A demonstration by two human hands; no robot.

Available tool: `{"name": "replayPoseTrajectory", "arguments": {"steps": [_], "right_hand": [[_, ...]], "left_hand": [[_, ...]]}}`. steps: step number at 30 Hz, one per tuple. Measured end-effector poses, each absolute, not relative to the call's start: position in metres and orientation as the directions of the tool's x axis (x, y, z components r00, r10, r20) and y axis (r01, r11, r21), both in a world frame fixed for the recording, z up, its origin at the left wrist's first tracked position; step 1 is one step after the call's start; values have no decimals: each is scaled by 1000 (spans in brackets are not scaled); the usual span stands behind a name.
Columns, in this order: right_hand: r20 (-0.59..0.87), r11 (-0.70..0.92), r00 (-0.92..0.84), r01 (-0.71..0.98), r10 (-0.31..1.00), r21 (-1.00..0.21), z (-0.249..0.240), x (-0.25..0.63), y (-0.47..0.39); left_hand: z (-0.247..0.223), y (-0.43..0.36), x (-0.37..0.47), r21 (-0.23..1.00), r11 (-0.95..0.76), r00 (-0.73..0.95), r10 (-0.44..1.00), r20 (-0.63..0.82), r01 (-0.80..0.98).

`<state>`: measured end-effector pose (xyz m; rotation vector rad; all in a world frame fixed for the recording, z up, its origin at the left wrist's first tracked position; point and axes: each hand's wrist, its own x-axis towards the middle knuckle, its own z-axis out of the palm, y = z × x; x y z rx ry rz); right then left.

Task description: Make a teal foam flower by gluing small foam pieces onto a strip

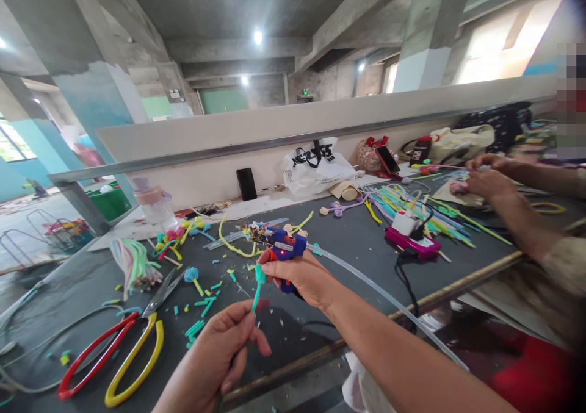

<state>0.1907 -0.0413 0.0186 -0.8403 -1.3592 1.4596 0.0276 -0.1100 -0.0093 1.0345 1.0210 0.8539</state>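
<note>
In the head view, my left hand (229, 343) pinches the lower end of a teal pipe cleaner (257, 294) with a small bunched top. My right hand (300, 276) is closed around a blue hot glue gun (288, 246) whose small red light is lit. The right thumb and a finger also touch the bunched teal top. Out of the gun's back runs a long clear glue stick (366, 285). Large scissors (160, 294) with red and yellow handles lie partly spread on the left. Cut teal pieces (196, 329) are scattered near my left hand.
Pastel pipe cleaners (130, 266) lie in a bundle at left, with a blue ball on a stem (191, 276) nearby. A magenta power strip (414, 242) and more pipe cleaners (425, 211) are at right. Another person's hands (489, 181) work there. A phone (246, 184) leans at the back.
</note>
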Motion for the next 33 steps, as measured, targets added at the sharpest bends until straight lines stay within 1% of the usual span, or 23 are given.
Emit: {"name": "replayPoseTrajectory", "arguments": {"steps": [3,6,10,15,17,18,20,21,27,33], "right_hand": [[120,47,-313,-230,942,-972,21,192,-41],[118,28,-302,-286,946,-958,23,194,-40],[128,25,-338,-293,932,-956,22,195,-39],[136,17,-391,-294,910,-956,23,194,-42],[138,16,-411,-286,901,-958,24,194,-43],[142,18,-422,-283,895,-959,24,194,-44],[151,25,-444,-278,883,-960,24,193,-45],[153,27,-455,-271,877,-962,23,193,-45],[86,9,-463,-164,882,-986,14,188,-45],[122,39,-488,-177,864,-983,10,187,-43]], "left_hand": [[-11,-114,24,951,298,306,916,-260,-83],[-15,-120,18,935,333,335,900,-278,-120],[-22,-127,14,917,369,339,891,-301,-154],[-27,-126,12,901,423,385,850,-359,-94],[-22,-123,8,906,409,386,857,-341,-107],[-18,-121,7,907,397,370,871,-323,-141],[-10,-116,5,920,299,297,929,-220,-253],[-6,-113,6,915,278,257,944,-205,-291],[-1,-101,30,871,257,244,956,-165,-418],[-8,-104,35,861,253,232,959,-163,-442]]}}
